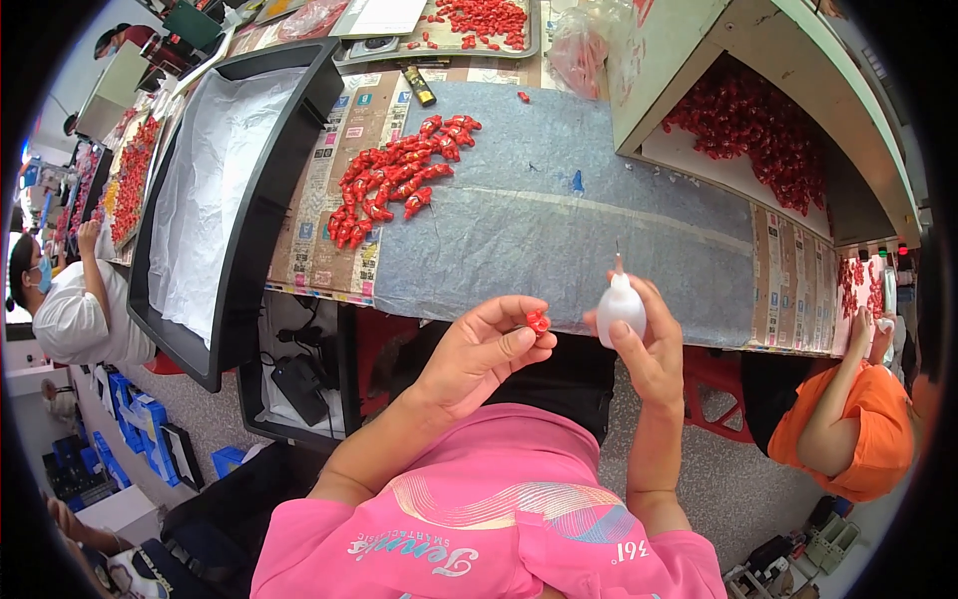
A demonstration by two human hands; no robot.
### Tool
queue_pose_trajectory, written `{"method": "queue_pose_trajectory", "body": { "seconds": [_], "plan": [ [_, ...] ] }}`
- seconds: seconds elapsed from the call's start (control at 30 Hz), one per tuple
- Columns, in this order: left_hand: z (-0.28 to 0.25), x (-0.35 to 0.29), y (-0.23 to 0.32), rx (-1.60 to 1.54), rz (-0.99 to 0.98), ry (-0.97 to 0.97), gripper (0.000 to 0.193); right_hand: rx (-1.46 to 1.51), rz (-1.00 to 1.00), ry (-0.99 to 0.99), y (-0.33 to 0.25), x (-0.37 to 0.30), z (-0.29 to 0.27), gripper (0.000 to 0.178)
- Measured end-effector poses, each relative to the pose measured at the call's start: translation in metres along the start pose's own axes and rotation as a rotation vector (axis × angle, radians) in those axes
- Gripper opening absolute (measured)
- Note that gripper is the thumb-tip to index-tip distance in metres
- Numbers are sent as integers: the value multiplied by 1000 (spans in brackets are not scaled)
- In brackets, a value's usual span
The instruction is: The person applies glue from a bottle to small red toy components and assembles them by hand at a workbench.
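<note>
Between the thumb and fingers of my left hand (489,349) is a small glossy red figure (538,321), partly covered by the fingertips. My right hand (649,344) is wrapped round a white squeeze bottle (621,309), whose thin needle tip points up and away from me. Both hands are raised over the table's near edge, apart from each other, with the bottle right of the figure. Farther off and to the left, a cluster of similar red figures (384,190) lies on the blue-grey cloth (559,240).
A black tray (264,150) lined with white sheet stands at the left. At the far right, a cream box-like housing (689,50) holds a heap of red pieces (748,130). Another tray (534,45) of red pieces lies at the back. People sit at left and right.
</note>
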State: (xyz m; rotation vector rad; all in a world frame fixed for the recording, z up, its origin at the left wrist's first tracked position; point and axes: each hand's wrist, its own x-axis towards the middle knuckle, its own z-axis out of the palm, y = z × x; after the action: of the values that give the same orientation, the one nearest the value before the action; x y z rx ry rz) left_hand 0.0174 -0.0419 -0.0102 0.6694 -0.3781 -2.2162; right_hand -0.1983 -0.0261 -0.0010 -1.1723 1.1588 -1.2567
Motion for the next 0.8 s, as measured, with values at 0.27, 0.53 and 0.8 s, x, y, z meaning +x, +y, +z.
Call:
{"method": "queue_pose_trajectory", "body": {
  "seconds": [0.27, 0.53, 0.8],
  "plan": [
    [7, 3, -3, 12, -24, -25, 23, 113, -29, 228, -11, -22, -12, 57],
    [8, 2, -3, 22, -13, -20, 19, 93, -147, 191, -4, -29, -10, 55],
    [8, 2, -4, 42, 0, -22, 20, -35, -180, 219, -6, -33, -4, 47]
  ]
}}
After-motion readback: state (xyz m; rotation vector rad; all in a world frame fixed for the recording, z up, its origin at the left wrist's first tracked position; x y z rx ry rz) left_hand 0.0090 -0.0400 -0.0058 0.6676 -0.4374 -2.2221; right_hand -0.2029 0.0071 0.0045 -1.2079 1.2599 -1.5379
